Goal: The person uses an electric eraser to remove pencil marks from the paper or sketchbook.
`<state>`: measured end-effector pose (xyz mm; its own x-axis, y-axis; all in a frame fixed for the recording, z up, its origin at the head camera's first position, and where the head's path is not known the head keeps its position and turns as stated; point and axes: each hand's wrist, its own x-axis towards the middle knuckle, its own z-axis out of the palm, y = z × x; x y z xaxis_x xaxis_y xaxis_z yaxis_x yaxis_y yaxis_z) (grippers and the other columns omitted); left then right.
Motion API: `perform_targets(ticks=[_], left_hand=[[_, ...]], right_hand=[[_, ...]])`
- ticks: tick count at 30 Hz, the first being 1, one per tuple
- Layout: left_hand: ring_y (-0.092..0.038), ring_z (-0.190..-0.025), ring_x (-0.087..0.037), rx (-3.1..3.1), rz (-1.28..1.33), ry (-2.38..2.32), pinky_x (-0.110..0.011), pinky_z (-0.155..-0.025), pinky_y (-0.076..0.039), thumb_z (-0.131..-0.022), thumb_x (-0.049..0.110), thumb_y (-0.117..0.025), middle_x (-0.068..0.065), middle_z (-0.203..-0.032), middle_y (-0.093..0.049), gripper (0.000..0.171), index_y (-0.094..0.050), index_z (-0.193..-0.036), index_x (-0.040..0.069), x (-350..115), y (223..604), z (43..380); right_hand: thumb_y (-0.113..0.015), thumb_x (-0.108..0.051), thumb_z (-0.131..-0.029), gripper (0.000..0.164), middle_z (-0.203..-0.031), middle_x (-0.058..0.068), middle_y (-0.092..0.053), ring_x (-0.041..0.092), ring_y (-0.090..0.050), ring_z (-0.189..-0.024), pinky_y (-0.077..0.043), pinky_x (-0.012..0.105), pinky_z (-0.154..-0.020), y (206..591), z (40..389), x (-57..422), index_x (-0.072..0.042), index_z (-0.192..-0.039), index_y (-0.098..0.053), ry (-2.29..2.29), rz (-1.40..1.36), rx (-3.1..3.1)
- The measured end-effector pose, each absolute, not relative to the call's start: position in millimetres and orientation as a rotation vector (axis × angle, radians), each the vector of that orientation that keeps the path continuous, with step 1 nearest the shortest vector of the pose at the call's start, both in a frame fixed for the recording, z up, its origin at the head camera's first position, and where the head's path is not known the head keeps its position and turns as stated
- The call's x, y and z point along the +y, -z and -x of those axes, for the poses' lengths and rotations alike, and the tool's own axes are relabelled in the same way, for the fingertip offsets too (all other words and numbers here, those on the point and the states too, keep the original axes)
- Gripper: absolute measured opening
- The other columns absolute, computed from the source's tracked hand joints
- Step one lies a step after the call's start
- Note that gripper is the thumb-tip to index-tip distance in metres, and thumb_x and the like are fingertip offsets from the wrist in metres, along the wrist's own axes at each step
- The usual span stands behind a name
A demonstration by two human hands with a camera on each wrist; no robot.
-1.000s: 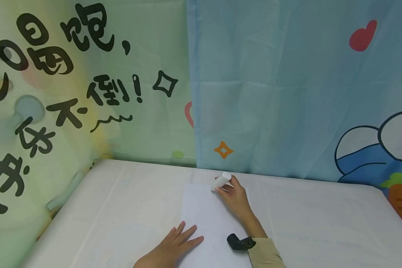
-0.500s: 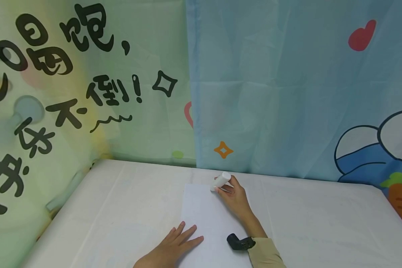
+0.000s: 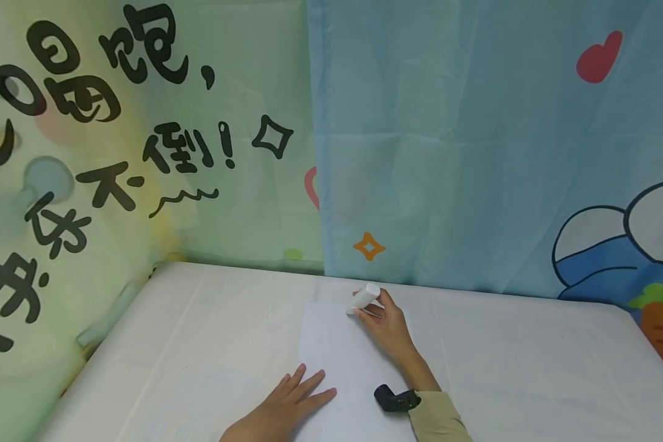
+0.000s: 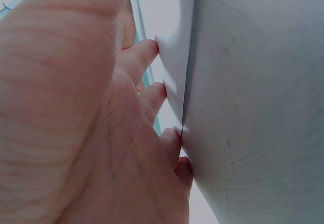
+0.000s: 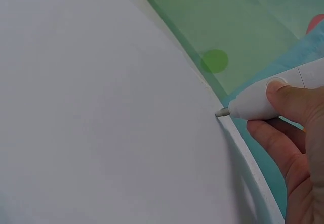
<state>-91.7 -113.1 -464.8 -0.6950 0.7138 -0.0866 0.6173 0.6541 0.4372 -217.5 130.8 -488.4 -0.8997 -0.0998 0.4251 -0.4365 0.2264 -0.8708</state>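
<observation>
A thick white pen-shaped electric eraser [image 3: 367, 296] is in my right hand [image 3: 390, 330], pinched between thumb and fingers. In the right wrist view, the thumb lies on a round button on the eraser's body, and its short grey tip [image 5: 222, 112] meets the white surface. That tip is at the upper part of a white sheet of paper [image 3: 331, 337]. My left hand [image 3: 287, 405] rests with spread, straight fingers on the sheet's lower left side. Seen from the left wrist, its fingertips [image 4: 160, 90] touch the paper near the edge.
The sheet lies on a table with a white cloth [image 3: 215, 325]. Behind the table hang a blue curtain [image 3: 447, 153] and a green printed one [image 3: 254, 209]. A black wrist device [image 3: 398, 399] sits at the right sleeve [image 3: 439, 417], over the paper's right side.
The eraser's tip end has shifted very slightly left. The left hand and the paper stay in place.
</observation>
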Motion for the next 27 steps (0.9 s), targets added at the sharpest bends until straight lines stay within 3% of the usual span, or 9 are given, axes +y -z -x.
perform_targets(ticks=[27], left_hand=[[-0.023,-0.145,-0.04,2.616,-1.047,-0.574,-0.054,-0.113,-0.027,-0.088,0.061,-0.059,-0.007,-0.159,-0.03,0.079,-0.032,-0.153,0.026,-112.3,464.2,91.8]], right_hand=[[-0.071,0.011,-0.08,0.043,-0.113,0.028,-0.063,0.045,-0.066,-0.099,-0.055,0.041,-0.083,483.1,215.4,132.0,0.012,-0.119,-0.052,-1.664,-0.522,-2.216]])
